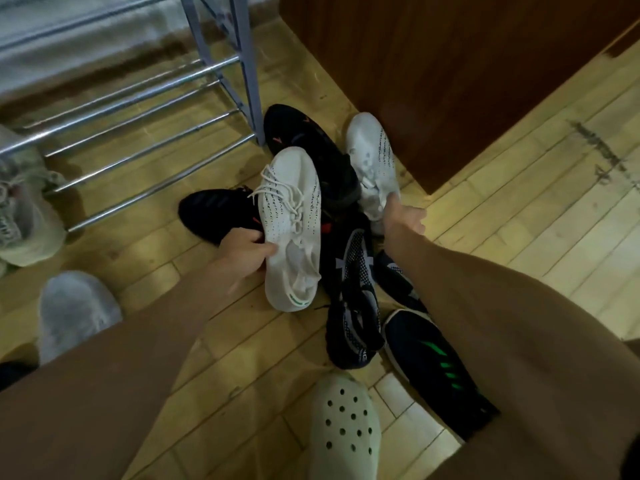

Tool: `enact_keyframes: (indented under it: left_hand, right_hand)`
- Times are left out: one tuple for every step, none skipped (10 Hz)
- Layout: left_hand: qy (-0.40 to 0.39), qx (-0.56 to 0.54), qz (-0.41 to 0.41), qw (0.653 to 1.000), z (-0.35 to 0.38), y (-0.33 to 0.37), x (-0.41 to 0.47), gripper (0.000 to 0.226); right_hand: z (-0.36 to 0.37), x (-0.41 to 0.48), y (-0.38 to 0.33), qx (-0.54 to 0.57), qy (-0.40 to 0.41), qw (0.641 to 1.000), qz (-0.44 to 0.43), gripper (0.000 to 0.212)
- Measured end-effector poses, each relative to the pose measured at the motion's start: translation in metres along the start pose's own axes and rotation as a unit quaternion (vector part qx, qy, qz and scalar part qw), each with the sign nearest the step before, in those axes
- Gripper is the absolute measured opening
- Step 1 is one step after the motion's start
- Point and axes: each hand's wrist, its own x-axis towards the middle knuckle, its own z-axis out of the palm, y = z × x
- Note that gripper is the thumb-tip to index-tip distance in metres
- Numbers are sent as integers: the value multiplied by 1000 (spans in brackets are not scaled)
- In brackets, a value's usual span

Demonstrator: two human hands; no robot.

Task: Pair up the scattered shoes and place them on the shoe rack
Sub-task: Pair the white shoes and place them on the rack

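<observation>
white sneakers | dark shoes piled on floor | shoe rack upper left

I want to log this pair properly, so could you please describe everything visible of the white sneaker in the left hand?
The white sneaker looks like perforated knit with dark dotted lines, white laces and a small green mark at the heel. The left hand grips its side near the collar; toe points away, towards the shoe rack. It lies over black shoes.
</observation>
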Motion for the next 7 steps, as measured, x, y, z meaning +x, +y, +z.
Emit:
enact_keyframes:
  left_hand:
    - [2,-11,7,1000,-7,-1,-7,20]
    - [11,-43,4,999,-17,-4,-20,16]
    - [35,-53,-5,998,-31,-9,-33,12]
    - [60,-57,-15,996,-47,-14,-49,15]
    - [83,-62,-21,994,-66,-22,-68,9]
    - [107,-63,-32,992,-86,-33,-87,12]
    - [120,-77,-36,989,-102,-42,-108,9]
  right_hand:
    - [-5,-9,5,49,-9,999,12,55]
    - [-12,-16,5,83,-26,996,27,41]
    - [-22,-19,5,160,-69,985,9,40]
    - [-35,-30,-2,114,-79,990,-33,43]
    - [-54,-66,-20,-113,-69,984,-115,38]
    - [-64,-80,-25,-95,-35,988,-112,37]
    - [-74,-122,-26,-177,21,970,-167,39]
